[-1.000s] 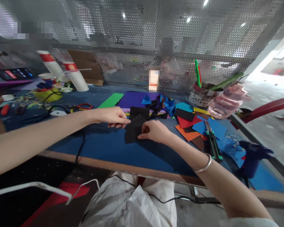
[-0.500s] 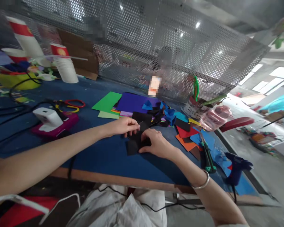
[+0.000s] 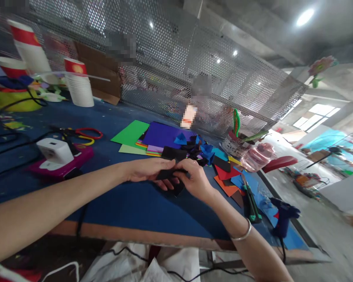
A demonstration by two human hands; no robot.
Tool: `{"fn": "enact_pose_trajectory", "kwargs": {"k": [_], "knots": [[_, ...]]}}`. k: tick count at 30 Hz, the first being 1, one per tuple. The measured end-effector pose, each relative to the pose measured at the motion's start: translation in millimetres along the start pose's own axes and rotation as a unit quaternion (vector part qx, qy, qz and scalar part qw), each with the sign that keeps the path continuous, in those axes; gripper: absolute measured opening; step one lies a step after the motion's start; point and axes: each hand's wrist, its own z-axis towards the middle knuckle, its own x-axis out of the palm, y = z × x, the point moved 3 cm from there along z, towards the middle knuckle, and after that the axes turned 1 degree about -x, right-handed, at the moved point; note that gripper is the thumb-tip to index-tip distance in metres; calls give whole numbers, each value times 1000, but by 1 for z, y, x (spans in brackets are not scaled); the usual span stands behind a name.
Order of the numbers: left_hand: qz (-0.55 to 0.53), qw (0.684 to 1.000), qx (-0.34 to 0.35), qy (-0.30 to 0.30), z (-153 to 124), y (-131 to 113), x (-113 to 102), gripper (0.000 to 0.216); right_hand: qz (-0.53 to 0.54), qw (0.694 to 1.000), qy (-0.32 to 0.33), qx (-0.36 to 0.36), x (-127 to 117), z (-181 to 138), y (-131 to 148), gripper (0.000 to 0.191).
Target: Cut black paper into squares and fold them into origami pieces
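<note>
Both hands meet over the blue tabletop [image 3: 120, 203], gripping a small piece of black paper [image 3: 166, 174]. My left hand [image 3: 148, 170] has its thumb on top of the paper and its fingers beneath. My right hand [image 3: 195, 178] pinches the right side of the same piece between thumb and fingers. Another dark piece [image 3: 179, 189] lies under the hands, partly hidden by them. Just beyond is a black sheet [image 3: 173, 152], next to a purple sheet [image 3: 161, 135], a green sheet [image 3: 131, 131] and folded blue paper shapes [image 3: 207, 152].
To the right lie red paper [image 3: 222, 170], orange paper [image 3: 228, 189], a green utility knife [image 3: 252, 205] and a dark blue glue gun [image 3: 284, 215]. At left are a white plug [image 3: 54, 150] on a magenta power strip [image 3: 84, 156], scissors [image 3: 88, 134] and stacked paper cups [image 3: 79, 88].
The black paper has been lifted off the table between both hands. My left hand has turned, its fingers now under the paper. The view has shifted slightly.
</note>
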Motion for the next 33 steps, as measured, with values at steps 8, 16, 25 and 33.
{"fn": "enact_pose_trajectory", "kwargs": {"k": [8,16,25,33], "knots": [[-33,996,-38,78,-3,3,0,64,-108,989,-41,-88,8,-19,-2,21],[-83,994,-23,72,-3,2,0,70,-113,980,-122,-110,5,-25,4,37],[-124,991,-4,42,1,4,-6,56,-125,975,-144,-113,3,-26,2,42],[-109,994,-2,31,3,5,-2,59,-144,970,-164,-106,0,-26,4,21]]}}
